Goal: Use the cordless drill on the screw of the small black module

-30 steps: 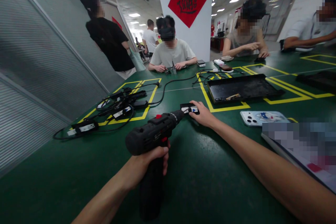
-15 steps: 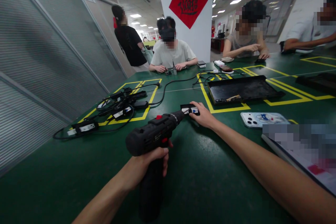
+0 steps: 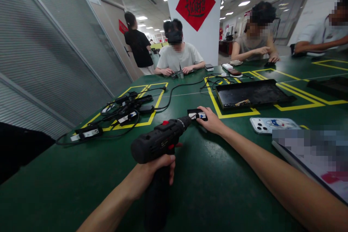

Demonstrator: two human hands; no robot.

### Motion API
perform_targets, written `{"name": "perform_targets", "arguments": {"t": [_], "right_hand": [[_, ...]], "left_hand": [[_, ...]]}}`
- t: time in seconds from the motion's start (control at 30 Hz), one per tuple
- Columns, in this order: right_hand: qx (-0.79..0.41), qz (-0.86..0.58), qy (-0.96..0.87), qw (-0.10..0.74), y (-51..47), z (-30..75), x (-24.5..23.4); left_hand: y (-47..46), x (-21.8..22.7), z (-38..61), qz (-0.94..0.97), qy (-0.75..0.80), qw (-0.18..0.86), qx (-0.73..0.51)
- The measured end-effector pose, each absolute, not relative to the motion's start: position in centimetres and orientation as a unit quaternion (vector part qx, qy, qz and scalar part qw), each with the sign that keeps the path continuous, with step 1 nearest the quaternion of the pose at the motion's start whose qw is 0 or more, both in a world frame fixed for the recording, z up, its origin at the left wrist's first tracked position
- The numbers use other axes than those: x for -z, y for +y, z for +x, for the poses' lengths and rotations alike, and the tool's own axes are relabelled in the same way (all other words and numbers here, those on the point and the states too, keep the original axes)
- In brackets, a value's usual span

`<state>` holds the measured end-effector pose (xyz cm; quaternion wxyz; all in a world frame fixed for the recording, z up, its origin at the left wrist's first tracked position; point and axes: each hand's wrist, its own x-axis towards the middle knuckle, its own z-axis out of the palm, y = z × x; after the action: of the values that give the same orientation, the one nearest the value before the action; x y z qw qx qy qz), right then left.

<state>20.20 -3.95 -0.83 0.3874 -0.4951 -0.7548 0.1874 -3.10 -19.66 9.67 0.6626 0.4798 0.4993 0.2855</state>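
Note:
My left hand [image 3: 160, 168] is wrapped round the handle of a black cordless drill [image 3: 157, 139] with red buttons. The drill lies level above the green table, its chuck pointing away from me and slightly right. At its front end is a small black adapter box [image 3: 193, 112] with a white label; I cannot tell whether the bit touches it. My right hand [image 3: 209, 120] grips the right side of this adapter box against the table, fingers over its top and far edge.
Black adapters and cables [image 3: 127, 108] lie tangled at the left. A black tray [image 3: 252, 94] sits at the right behind a phone [image 3: 274, 125]. A pixelated booklet-like item [image 3: 312, 159] lies near my right arm. Across the green table [image 3: 108, 174] several people sit.
Both hands, the drill and the adapter box stay almost in place. A dark shape has come in at the left edge. The standing person at the back has shifted right and turned.

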Motion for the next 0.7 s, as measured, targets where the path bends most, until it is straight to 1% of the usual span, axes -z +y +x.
{"name": "perform_targets", "arguments": {"t": [0.7], "right_hand": [[-0.177, -0.491, -0.758, 0.391, -3.81, 20.17, 1.16]], "left_hand": [[-19.36, -8.93, -3.23, 0.475, 0.504, 0.661, -0.290]]}}
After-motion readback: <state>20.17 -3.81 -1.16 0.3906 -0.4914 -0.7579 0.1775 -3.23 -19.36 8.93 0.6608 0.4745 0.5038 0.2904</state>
